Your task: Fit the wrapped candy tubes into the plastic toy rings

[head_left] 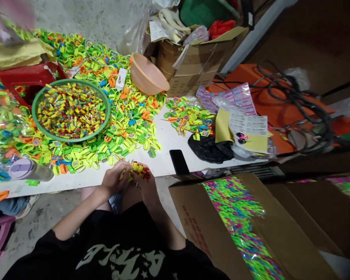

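Over the table's front edge, my two hands are close together in front of my lap. My right hand (145, 187) is curled around a handful of small yellow-and-red plastic pieces (140, 170). My left hand (115, 177) is closed beside it, fingertips against the handful, with a bit of yellow plastic showing among its fingers. Similar small pieces (72, 111) fill a green basket (109, 112) at the left. Brightly coloured toy watches (128, 136) lie heaped around that basket and across the table (163, 155).
A phone (179, 162) and a black plastic bag (211, 149) lie right of my hands. Behind stand a peach bowl (148, 74) and a carton (192, 70). A lidded cup (30, 170) and red stool (29, 77) are left. An open carton (204, 217) of colourful packets stands low right.
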`<state>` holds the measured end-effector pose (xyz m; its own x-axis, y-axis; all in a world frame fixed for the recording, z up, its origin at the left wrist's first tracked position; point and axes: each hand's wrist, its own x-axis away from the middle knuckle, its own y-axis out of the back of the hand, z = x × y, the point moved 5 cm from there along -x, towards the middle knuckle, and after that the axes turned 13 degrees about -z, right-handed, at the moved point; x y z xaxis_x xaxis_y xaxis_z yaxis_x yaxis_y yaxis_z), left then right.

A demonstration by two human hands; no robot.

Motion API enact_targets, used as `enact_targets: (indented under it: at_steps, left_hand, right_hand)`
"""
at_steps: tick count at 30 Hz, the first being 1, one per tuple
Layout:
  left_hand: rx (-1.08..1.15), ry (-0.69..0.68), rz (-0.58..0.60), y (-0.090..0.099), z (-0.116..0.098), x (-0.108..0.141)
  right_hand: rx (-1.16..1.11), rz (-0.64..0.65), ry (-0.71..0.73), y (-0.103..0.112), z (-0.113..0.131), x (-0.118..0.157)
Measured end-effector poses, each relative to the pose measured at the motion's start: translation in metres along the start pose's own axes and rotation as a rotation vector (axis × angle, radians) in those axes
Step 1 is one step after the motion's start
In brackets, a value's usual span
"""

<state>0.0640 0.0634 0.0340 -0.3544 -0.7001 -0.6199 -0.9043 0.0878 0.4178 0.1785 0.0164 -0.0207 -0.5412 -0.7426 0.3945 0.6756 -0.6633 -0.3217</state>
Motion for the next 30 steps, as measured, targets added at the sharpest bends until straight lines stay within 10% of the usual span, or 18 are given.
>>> enact_targets:
  at_steps: [14, 23, 30]
  left_hand:
    - [0.532, 0.823, 0.104, 0.004, 0.021, 0.016]
    - [0.368, 0.726, 0.105, 0.017, 0.015, 0.008]
    - [0.302, 0.563, 0.160, 0.021, 0.011, 0.009]
  right_hand:
    - [0.015, 0.050, 0.122, 0.008, 0.010, -0.007]
    - [0.295, 0.124, 0.479, 0.008, 0.039, -0.002]
    - [0.329, 0.208, 0.460, 0.007, 0.053, 0.005]
